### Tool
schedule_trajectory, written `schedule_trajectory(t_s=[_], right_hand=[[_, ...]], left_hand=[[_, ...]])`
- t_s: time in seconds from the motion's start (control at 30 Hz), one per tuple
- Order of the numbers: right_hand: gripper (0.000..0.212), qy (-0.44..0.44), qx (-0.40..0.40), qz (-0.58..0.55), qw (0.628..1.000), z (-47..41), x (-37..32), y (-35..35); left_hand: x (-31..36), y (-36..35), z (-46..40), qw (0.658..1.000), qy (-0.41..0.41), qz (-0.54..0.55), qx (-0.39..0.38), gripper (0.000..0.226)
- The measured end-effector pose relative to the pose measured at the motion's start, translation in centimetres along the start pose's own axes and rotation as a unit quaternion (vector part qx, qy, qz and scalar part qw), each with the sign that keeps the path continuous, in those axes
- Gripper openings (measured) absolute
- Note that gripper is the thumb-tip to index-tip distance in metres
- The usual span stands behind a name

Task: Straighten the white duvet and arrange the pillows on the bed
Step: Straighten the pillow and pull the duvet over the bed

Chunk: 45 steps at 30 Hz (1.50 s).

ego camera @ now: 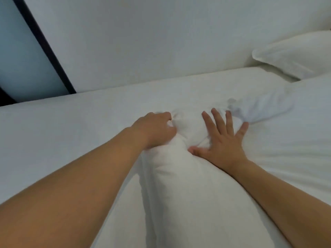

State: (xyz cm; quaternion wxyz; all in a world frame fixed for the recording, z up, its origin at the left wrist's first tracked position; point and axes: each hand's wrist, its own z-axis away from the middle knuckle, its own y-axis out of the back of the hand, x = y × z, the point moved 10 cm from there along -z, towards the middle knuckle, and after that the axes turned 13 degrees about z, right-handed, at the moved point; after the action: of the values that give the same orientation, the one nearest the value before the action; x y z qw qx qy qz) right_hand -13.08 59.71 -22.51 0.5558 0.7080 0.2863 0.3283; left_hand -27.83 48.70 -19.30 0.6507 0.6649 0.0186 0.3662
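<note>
Item, centre of the frame: a white pillow (pixel 179 176) is lying lengthwise on the white bed (pixel 71 131), with the left hand (pixel 154 129) clenching a bunch of its fabric at the far end and the right hand (pixel 222 140) pressing flat on it, fingers spread and grasping nothing. Item, upper right: a second pillow (pixel 293 56) is leaning against the white headboard (pixel 143 42), with rumpled white bedding (pixel 268 102) lying just below it, right of the hands. Item, upper left: a dark frame edge (pixel 44 47) is running diagonally beside a pale blue panel (pixel 19 51).

Single head view, facing forward and down, close over bed (pixel 53 133)
</note>
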Motion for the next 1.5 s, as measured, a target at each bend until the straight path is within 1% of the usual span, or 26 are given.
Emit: schedule_trajectory(t_s=[0.07, 0.1, 0.13, 0.17, 0.23, 0.3, 0.37, 0.47, 0.53, 0.7, 0.77, 0.83, 0.93, 1.1, 1.23, 1.3, 1.37, 1.4, 1.43, 1.47, 1.5], right_hand=[[0.1, 0.018, 0.049, 0.002, 0.999, 0.6, -0.1, -0.9], [0.095, 0.028, 0.067, 0.004, 0.997, 0.7, -0.1, -1.1], [0.092, 0.037, 0.078, 0.012, 0.996, 0.5, -0.2, -1.4], [0.089, 0.043, 0.082, 0.02, 0.996, 0.3, -0.2, -1.6], [0.088, 0.046, 0.081, 0.023, 0.995, -0.5, -0.2, -2.1], [0.086, 0.048, 0.058, 0.027, 0.997, -1.1, -0.2, -3.0], [0.084, 0.05, 0.025, 0.026, 0.998, -1.4, -0.2, -3.7], [0.088, 0.056, 0.002, 0.006, 0.998, -2.1, 0.1, -4.7], [0.091, 0.057, -0.009, -0.009, 0.998, -2.0, 0.1, -5.2], [0.092, 0.069, -0.031, -0.038, 0.996, -1.8, -0.1, -6.6], [0.092, 0.066, -0.03, -0.047, 0.996, -1.7, -0.3, -6.8], [0.091, 0.063, -0.023, -0.04, 0.997, -1.5, -0.2, -6.7], [0.089, 0.071, -0.016, -0.039, 0.997, -1.6, -0.3, -6.2], [0.083, 0.051, -0.006, -0.014, 0.999, -1.7, -0.2, -5.7], [0.079, 0.034, -0.003, 0.025, 0.999, -1.7, -0.1, -4.5], [0.078, 0.022, -0.022, 0.039, 0.999, -1.1, -0.2, -3.4], [0.079, 0.001, -0.051, 0.048, 0.998, -0.5, -0.2, -2.3], [0.08, -0.009, -0.062, 0.048, 0.997, -0.2, -0.4, -1.5], [0.081, -0.024, -0.065, 0.048, 0.996, 0.2, -0.5, -0.5], [0.081, -0.04, -0.068, 0.048, 0.996, 0.8, -0.6, 0.7], [0.08, -0.056, -0.09, 0.041, 0.993, 1.2, -0.4, 1.1]], left_hand=[[-0.9, -2.3, 0.4, 0.993, -0.027, 0.002, 0.115, 0.036], [-1.0, -3.4, 0.7, 0.987, -0.033, -0.019, 0.154, 0.035], [-1.3, -4.1, 0.6, 0.983, -0.032, -0.029, 0.177, 0.034], [-1.3, -4.7, -0.1, 0.984, -0.027, -0.027, 0.175, 0.034], [-1.0, -4.6, -2.2, 0.987, -0.042, -0.019, 0.153, 0.034], [-0.8, -4.1, -4.8, 0.991, -0.068, -0.009, 0.112, 0.029], [-0.9, -4.2, -6.8, 0.994, -0.07, 0.01, 0.079, 0.026], [-1.3, -4.1, -6.6, 0.99, -0.069, 0.051, 0.112, 0.023], [-1.6, -4.4, -5.8, 0.987, -0.071, 0.044, 0.136, 0.022], [-2.5, -6.5, -6.8, 0.994, -0.042, 0.008, 0.1, 0.021], [-2.7, -6.8, -6.4, 0.993, -0.038, -0.006, 0.114, 0.022], [-2.4, -6.8, -6.4, 0.99, -0.041, 0.003, 0.132, 0.022], [-2.6, -6.4, -6.5, 0.99, -0.037, 0.007, 0.138, 0.022], [-2.5, -5.9, -6.8, 0.982, -0.077, 0.075, 0.156, 0.023], [-3.0, -5.3, -6.5, 0.979, -0.067, 0.118, 0.15, 0.029], [-2.7, -4.3, -5.8, 0.981, -0.06, 0.139, 0.119, 0.039], [-2.4, -3.4, -5.3, 0.99, -0.046, 0.128, 0.036, 0.047], [-3.6, -3.1, -5.2, 0.983, 0.001, 0.185, -0.016, 0.046], [-4.6, -2.9, -4.7, 0.949, 0.074, 0.295, -0.082, 0.046], [-4.8, -2.1, -3.7, 0.898, 0.129, 0.401, -0.128, 0.047], [-4.3, -1.6, -3.1, 0.875, 0.144, 0.433, -0.163, 0.045]])
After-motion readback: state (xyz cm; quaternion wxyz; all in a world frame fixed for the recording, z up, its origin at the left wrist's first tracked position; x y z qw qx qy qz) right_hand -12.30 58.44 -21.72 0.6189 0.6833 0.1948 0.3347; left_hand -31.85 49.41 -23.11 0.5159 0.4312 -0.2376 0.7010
